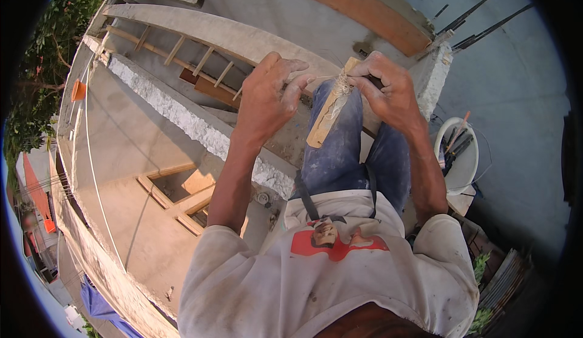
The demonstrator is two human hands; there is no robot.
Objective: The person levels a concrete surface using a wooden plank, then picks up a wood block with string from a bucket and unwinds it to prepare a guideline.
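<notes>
- Above the left leg of my jeans (331,165): a flat wooden stick (319,134) is positioned at a slant, upper end toward my right, lower end free.
- Winding: pale string (340,92) is wrapped in loose, crossing turns around the upper part of the stick. The lower part is bare wood.
- Right hand (388,86): thumb and forefinger are grasping the stick near its upper end, beside the winding. The remaining fingers are curled toward the palm.
- Left hand (270,92): thumb and forefinger are grasping a short, taut run of string leading out from the winding. The hand is apart from the stick. How firmly the tips press, I cannot tell.
- Right side, beyond my forearm: a white bucket (466,177) contains dark-handled tools, whose exact kinds I cannot tell.
- Left side, beyond my forearm: a wooden frame (161,195) lies below a rough white ledge (164,104).
- Ahead, left: a wooden ladder (200,68) lies alongside a curved concrete beam (206,27).
- Ahead, right: an orange-brown board (352,10) lies near several dark rods (486,4).
- Far left: an orange container (79,91) is located near a thin white line (97,177).
</notes>
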